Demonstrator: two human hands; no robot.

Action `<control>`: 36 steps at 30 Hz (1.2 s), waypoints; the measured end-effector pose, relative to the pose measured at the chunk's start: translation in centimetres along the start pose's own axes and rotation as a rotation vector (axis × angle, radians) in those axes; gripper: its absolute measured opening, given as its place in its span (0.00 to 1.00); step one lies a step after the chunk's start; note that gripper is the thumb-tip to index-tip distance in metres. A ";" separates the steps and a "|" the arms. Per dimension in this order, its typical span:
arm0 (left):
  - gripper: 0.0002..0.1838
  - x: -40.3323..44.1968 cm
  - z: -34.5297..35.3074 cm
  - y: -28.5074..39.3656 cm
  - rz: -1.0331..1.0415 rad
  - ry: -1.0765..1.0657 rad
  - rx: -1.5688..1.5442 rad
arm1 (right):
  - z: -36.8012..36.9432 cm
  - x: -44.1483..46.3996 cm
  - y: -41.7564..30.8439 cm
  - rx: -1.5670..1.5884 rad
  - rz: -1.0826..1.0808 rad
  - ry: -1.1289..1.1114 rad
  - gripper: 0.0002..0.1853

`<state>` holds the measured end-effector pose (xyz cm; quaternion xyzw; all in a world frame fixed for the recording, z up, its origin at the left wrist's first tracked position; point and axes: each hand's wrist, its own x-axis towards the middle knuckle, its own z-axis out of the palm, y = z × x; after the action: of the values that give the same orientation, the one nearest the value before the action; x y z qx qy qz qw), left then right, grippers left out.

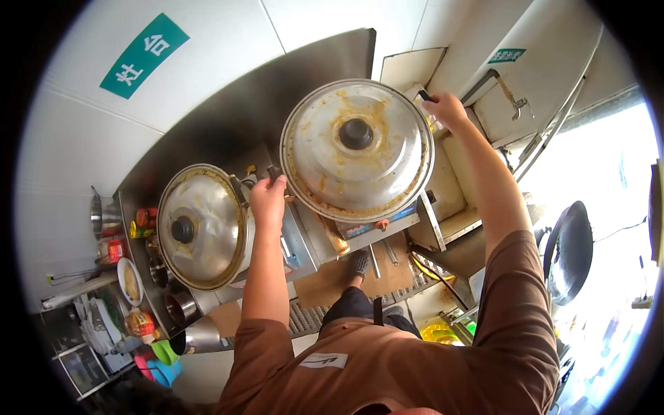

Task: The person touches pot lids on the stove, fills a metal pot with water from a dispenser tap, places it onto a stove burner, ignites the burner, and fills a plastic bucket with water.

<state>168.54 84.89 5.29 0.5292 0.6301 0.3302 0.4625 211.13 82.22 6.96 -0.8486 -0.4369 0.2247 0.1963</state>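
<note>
A large round pot with a stained metal lid and black knob stands on a stove at the centre. My left hand is closed round the black handle at the pot's left side. My right hand grips the black handle at the upper right. The pot's body is mostly hidden under its lid. To the left of my left forearm stands a second lidded pot, its lid dented and its black knob facing up.
A wok hangs at the right. A tap and sink basin lie right of the stove. At the left are metal containers, a white plate and jars. Cardboard covers part of the floor.
</note>
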 end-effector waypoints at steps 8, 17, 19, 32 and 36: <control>0.08 0.4 0.3 0.2 -0.124 -0.032 -0.054 | 0.7 0.1 0.5 0.105 -0.012 0.056 0.15; 0.04 -1.7 -0.3 1.6 0.038 -0.091 -0.113 | 0.0 -12.8 4.7 0.145 0.213 0.182 0.18; 0.06 -2.0 -1.1 1.8 0.098 -0.146 -0.122 | 0.6 -18.1 6.2 0.147 0.234 0.265 0.17; 0.06 -22.3 -3.9 8.0 0.282 -0.757 0.091 | -3.2 -61.4 12.6 0.847 0.492 0.521 0.20; 0.08 -32.1 -1.8 8.3 0.189 -0.987 0.123 | -3.7 -73.8 16.7 0.966 0.462 0.601 0.21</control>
<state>170.26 55.68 20.93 0.7032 0.3040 0.0433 0.6413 185.90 11.47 16.66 -0.7627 -0.0161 0.1847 0.6197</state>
